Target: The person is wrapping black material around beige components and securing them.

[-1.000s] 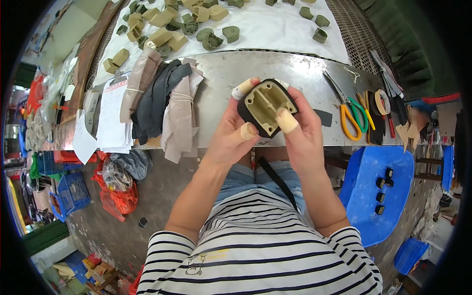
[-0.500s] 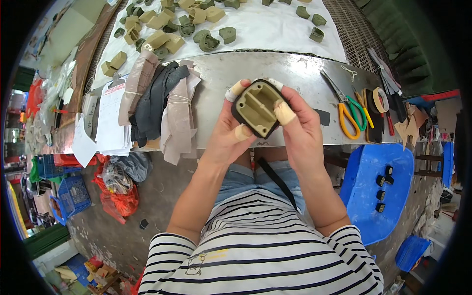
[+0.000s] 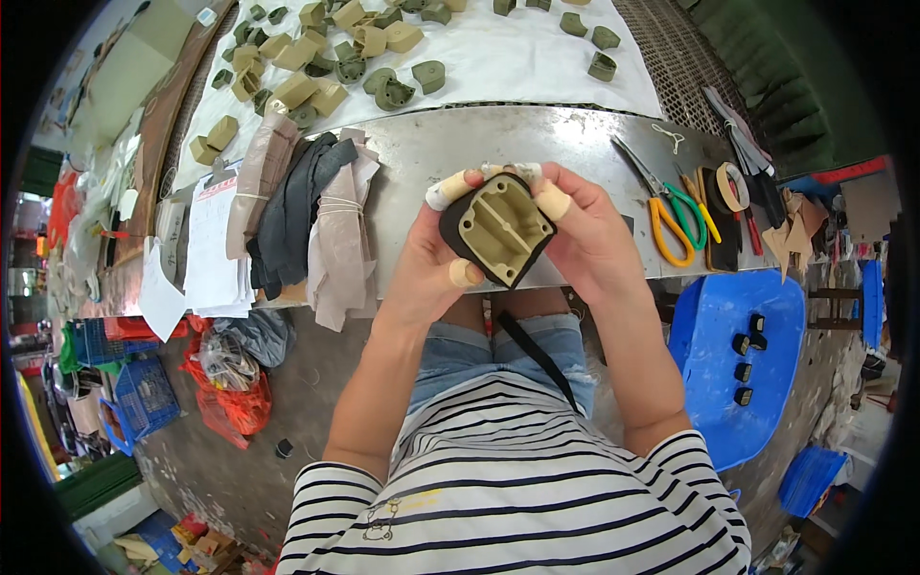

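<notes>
Between both hands, above the near edge of the metal table, is a small olive plastic box [image 3: 502, 230], its hollow, ribbed inside facing me. A black covering wraps its outer sides. My left hand [image 3: 433, 251] grips the left side, thumb at the lower rim and taped fingers at the upper left. My right hand [image 3: 586, 228] holds the upper right side, its taped thumb close to the rim and fingers behind. Tape covers several fingertips. The outer face of the box is hidden.
Olive and tan plastic pieces [image 3: 350, 69] lie scattered on a white cloth. Left on the table [image 3: 422, 144] are bundled fabric strips [image 3: 337, 216] and papers [image 3: 218, 249]. To the right lie scissors [image 3: 661, 206], pliers [image 3: 704, 206] and a tape roll [image 3: 733, 187]. A blue tub [image 3: 709, 383] holds several black pieces.
The box has turned and tilted in my hands, showing more of its black left side. My right thumb has drawn back from inside the box toward its upper right rim.
</notes>
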### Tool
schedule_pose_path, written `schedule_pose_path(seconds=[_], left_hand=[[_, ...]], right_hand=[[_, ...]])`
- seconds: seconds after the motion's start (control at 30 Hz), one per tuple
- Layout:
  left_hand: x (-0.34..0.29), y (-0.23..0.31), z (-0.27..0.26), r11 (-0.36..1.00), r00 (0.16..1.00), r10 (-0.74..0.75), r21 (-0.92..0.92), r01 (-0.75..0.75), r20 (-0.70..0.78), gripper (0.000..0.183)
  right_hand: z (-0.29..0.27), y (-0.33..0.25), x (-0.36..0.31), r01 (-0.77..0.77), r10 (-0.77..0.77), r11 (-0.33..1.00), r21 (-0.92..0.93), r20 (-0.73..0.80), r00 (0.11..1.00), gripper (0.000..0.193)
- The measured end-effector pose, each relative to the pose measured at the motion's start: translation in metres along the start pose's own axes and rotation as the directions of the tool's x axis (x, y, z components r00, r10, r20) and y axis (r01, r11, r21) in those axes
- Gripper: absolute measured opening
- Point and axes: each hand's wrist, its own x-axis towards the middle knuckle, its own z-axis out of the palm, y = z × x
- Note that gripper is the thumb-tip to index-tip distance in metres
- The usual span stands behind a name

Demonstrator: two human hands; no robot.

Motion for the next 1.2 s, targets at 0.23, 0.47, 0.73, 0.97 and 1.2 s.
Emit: schedule_pose_path(seconds=[0.23,0.47,0.73,0.97,1.2], left_hand=[[0.007,0.003,0.007,0.997,0.996,0.072,0.010,-0.071,-0.043,0.079],[0.005,-0.006,0.005,0.989,0.992,0.123,0.087,-0.121,-0.019,0.077],[0.003,0.030,0.003,0.929,0.928,-0.355,-0.071,0.364,0.117,0.049],[0.003,0.037,0.007,0.650,0.683,-0.717,-0.224,0.727,0.140,0.052],[-0.001,0.048,0.012,0.683,0.702,-0.712,-0.218,0.697,0.013,0.049]], right_hand=[[0.009,0.011,-0.002,0.233,-0.240,0.941,-0.244,0.000,0.971,0.045],[0.022,0.026,-0.016,0.219,-0.231,0.969,-0.118,-0.102,0.968,0.051],[-0.006,0.008,-0.008,0.300,-0.321,0.915,-0.271,-0.036,0.946,0.028],[-0.011,-0.015,0.008,0.047,0.024,0.911,-0.411,0.166,0.986,0.024],[-0.005,-0.009,0.006,0.169,-0.008,0.866,-0.470,0.324,0.946,0.020]])
